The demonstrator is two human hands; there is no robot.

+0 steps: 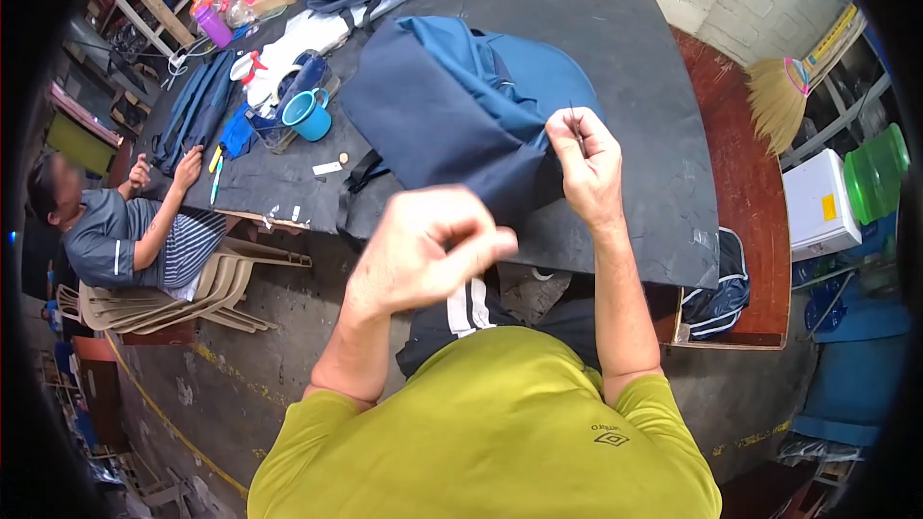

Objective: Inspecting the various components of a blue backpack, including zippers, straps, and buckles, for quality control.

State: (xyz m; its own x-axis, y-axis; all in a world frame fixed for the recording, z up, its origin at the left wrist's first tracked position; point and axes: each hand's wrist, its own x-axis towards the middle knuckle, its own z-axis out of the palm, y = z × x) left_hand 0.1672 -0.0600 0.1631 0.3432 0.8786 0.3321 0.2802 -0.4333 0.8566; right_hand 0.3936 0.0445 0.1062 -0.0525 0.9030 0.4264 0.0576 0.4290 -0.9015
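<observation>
Now, the thin dark piece pinched in the right fingers, with the bag left of them, could slip if the blurred left fingers, whose hold I cannot tell, tug hard.

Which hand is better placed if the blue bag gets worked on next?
Probably the right hand: it pinches a thin dark object beside the bag, in plain view. The left hand is raised nearer the body, blurred; whether it holds anything is unclear.
</observation>
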